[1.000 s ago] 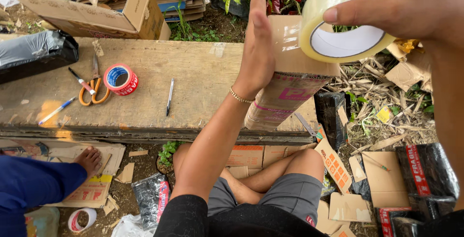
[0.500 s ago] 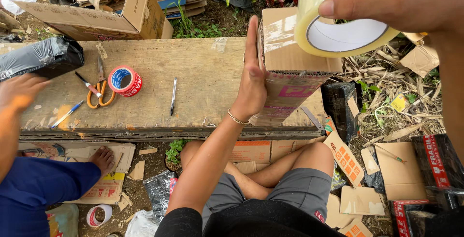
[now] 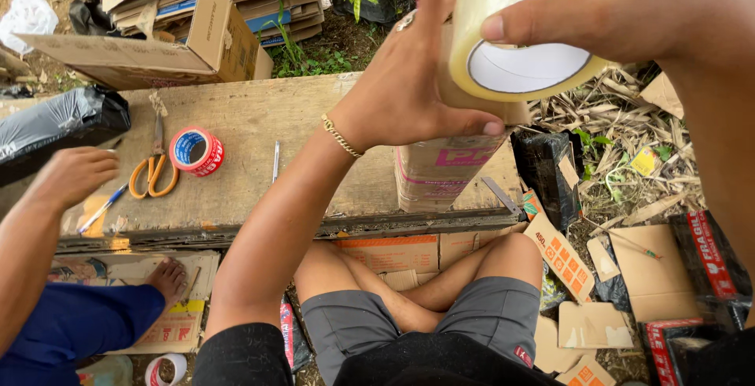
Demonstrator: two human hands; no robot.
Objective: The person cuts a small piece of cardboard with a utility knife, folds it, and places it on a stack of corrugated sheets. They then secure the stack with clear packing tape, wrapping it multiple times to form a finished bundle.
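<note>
My right hand grips a roll of clear packing tape held up near the camera, thumb across its outer face. My left hand wraps around the top of a small upright cardboard box standing on the wooden plank bench; a thin gold bracelet circles that wrist. The tape roll sits right above and against the box's upper part, hiding its top.
On the bench lie orange-handled scissors, a red-and-blue tape roll, a pen and a black plastic bag. Another person's hand reaches in at left. Open and flattened cardboard boxes lie behind, cardboard scraps at right.
My left hand went from flat against the box's side to gripping over its top. The tape roll came down closer to the box. The other person's hand reached further over the bench.
</note>
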